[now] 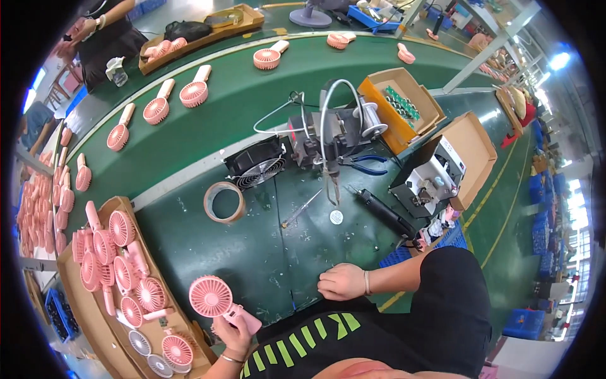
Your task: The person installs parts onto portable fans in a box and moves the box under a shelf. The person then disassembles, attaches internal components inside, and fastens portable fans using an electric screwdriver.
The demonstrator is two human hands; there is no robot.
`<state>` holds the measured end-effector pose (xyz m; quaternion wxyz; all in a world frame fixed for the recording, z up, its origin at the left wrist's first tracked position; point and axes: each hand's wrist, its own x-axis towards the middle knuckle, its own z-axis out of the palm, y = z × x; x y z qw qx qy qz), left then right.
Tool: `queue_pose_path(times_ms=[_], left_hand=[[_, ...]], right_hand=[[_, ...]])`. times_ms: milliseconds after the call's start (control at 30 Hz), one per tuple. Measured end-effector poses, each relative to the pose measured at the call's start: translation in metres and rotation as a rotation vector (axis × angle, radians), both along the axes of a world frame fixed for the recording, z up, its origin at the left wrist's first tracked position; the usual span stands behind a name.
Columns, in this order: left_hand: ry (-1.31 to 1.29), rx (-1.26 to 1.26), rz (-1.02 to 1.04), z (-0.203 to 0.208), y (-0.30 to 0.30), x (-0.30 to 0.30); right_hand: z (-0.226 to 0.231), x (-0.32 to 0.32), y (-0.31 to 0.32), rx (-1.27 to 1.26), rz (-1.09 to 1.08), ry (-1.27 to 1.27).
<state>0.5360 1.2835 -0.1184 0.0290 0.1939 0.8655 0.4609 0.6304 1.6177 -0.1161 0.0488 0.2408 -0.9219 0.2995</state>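
Observation:
In my left hand (232,336) is a pink handheld fan (211,296), gripped by its handle with the round grille facing up. It is beside a cardboard tray (104,325) with several pink fans (123,273) heaped in it. My right hand (341,282) rests on the near edge of the green worktable (252,252). Its fingers are curled in a loose fist, and nothing shows in them. Ahead of that hand lie a small white disc (336,217), a thin screwdriver (302,209) and a black electric screwdriver (386,213).
A soldering machine (309,142) with a solder spool (371,120) stands mid-table, beside a black cooling fan (257,165), a tape roll (225,202) and blue-handled pliers (363,164). Pink fans lie along the green conveyor belt (233,82). Circuit boards (401,103) fill a box at the right.

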Motion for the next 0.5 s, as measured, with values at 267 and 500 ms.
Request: queue_pose_path(times_ms=[267, 500], left_hand=[[0.097, 0.204, 0.206, -0.015, 0.003, 0.01], [0.161, 0.373, 0.324, -0.021, 0.001, -0.002]], right_hand=[[-0.007, 0.011, -0.012, 0.031, -0.092, 0.229], [-0.023, 0.061, -0.058, -0.288, 0.324, 0.307]])
